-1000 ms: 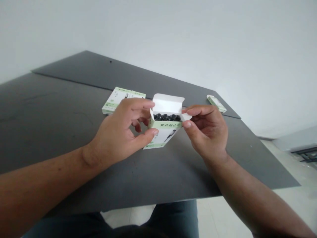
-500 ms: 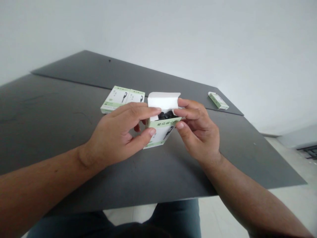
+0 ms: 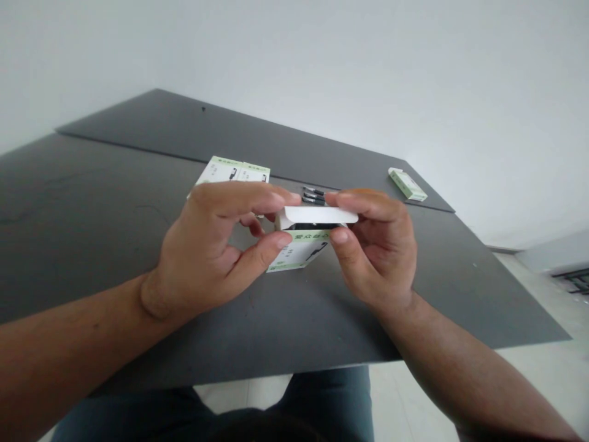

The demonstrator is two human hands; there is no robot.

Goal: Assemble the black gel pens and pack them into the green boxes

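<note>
A small white and pale-green carton stands upright on the dark grey table, held between both hands. My left hand grips its left side with thumb and fingers. My right hand pinches its right side, with the index finger lying on the white top flap. The flap is folded down almost flat over the opening, so the black contents show only as a thin dark gap. A few thin dark pieces lie on the table just behind the carton.
Two flat cartons of the same kind lie side by side behind my left hand. Another small carton lies at the table's far right corner. A white wall stands beyond. The table's front edge runs above my knees.
The top flap, upright a second ago with black items showing inside, has been pushed down over the opening. My right fingers moved onto the flap. The dark pieces behind the carton have come into sight.
</note>
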